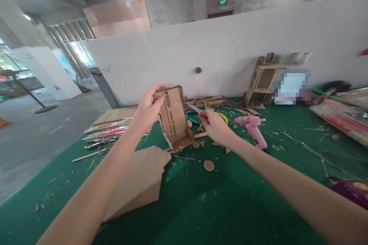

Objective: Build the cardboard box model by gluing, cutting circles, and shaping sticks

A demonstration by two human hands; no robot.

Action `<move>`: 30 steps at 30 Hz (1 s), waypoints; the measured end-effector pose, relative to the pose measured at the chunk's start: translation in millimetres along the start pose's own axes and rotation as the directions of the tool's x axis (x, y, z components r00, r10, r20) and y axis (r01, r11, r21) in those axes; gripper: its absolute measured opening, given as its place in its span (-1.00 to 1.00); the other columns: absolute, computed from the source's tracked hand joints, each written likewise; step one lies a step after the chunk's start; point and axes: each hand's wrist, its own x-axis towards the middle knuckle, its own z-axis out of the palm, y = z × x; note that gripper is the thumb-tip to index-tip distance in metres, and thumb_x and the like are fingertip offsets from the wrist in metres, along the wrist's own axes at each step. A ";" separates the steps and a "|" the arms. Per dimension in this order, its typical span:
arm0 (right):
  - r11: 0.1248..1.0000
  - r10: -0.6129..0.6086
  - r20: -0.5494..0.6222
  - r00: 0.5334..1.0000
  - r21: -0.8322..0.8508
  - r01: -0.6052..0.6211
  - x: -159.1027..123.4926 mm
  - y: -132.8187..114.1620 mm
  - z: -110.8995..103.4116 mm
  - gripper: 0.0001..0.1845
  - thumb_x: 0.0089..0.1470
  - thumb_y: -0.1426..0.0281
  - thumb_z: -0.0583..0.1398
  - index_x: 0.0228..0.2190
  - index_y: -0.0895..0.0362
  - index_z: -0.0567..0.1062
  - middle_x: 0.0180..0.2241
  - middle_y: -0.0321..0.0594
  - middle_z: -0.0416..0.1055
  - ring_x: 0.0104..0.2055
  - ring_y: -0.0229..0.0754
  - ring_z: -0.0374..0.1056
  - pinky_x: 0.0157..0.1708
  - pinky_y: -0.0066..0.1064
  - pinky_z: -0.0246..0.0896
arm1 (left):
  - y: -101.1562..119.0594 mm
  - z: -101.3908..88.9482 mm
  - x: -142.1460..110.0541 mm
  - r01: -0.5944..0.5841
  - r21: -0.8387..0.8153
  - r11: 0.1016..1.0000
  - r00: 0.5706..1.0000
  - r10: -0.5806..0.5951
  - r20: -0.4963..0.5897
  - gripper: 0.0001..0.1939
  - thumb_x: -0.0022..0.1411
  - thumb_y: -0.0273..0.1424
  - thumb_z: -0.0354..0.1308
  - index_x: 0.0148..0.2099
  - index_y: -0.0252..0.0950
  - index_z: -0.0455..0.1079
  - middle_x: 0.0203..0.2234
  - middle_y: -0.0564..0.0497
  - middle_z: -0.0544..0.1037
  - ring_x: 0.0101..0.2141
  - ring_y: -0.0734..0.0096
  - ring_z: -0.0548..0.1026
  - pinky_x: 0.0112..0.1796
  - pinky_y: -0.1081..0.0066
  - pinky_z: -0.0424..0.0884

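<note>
My left hand [147, 110] is closed on the upper left edge of a printed cardboard piece [174, 116], which it holds upright above the green table [201, 206]. My right hand [214, 125] is closed round the handle of a utility knife [196, 108], whose blade points left toward the cardboard's right side. The blade tip sits just short of the cardboard; I cannot tell if it touches. A small cardboard disc [208, 165] lies on the table below both hands.
A pink glue gun [254, 130] lies right of my right hand. A large flat cardboard sheet [138, 180] lies under my left arm. A cardboard shelf model [263, 80] stands against the white wall. Cardboard strips and scraps [208, 101] litter the back. A purple object [352, 191] sits at the right edge.
</note>
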 end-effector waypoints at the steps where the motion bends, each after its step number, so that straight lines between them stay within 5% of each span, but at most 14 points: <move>1: 1.000 -0.026 0.015 1.000 0.007 0.026 -6.4 -6.4 -2.1 -0.66 0.24 0.42 -0.11 -0.03 0.20 0.30 -0.10 -0.09 0.40 -0.06 -0.18 0.28 -0.10 -0.44 0.14 | -2.9 0.5 -0.1 -0.029 0.037 0.999 1.000 0.028 0.007 -0.71 0.25 -0.48 -0.01 0.02 -0.15 0.28 -0.23 0.00 0.47 -0.26 0.36 0.47 -0.27 0.32 0.47; 8: 0.978 -0.168 0.158 0.973 -0.097 0.185 -39.7 -18.0 -6.6 -0.65 0.09 0.52 0.03 -0.06 0.24 0.38 -0.10 -0.01 0.39 -0.01 -0.02 0.22 -0.05 -0.28 0.08 | -6.5 0.3 -1.2 -0.132 0.202 0.970 0.991 0.122 0.063 -0.63 0.25 -0.50 0.00 0.10 -0.16 0.24 -0.09 -0.05 0.44 -0.08 0.27 0.43 -0.06 0.19 0.40; 15: 0.952 -0.171 0.255 0.952 -0.205 0.226 -12.9 -4.7 9.0 -0.80 0.04 0.55 0.10 -0.30 0.13 0.48 -0.26 -0.12 0.46 -0.10 -0.06 0.29 -0.13 -0.30 0.06 | 1.7 -0.2 -1.9 -0.173 0.281 0.944 0.984 0.155 0.084 -0.63 0.24 -0.52 -0.01 0.09 -0.16 0.23 -0.05 -0.05 0.41 -0.05 0.27 0.40 -0.04 0.21 0.37; 24: 0.945 -0.137 0.185 0.973 -0.271 0.184 5.1 1.5 20.8 -0.75 0.15 0.54 0.00 -0.25 0.20 0.46 -0.22 0.00 0.45 -0.07 -0.01 0.28 -0.11 -0.28 0.05 | 4.6 1.6 -6.8 -0.047 -0.131 0.990 0.992 0.062 0.111 -0.66 0.18 -0.47 0.07 0.00 -0.07 0.23 -0.14 0.02 0.44 -0.17 0.30 0.46 -0.27 0.29 0.47; 30: 0.956 -0.124 0.144 0.982 -0.248 0.157 1.7 6.9 19.9 -0.77 0.16 0.51 0.01 -0.24 0.21 0.45 -0.19 -0.01 0.43 -0.08 -0.04 0.27 -0.08 -0.29 0.06 | -3.8 1.3 -6.4 -0.058 -0.258 0.964 0.992 0.084 0.093 -0.63 0.12 -0.51 0.08 -0.03 -0.06 0.23 -0.11 0.05 0.44 -0.08 0.28 0.43 -0.19 0.24 0.46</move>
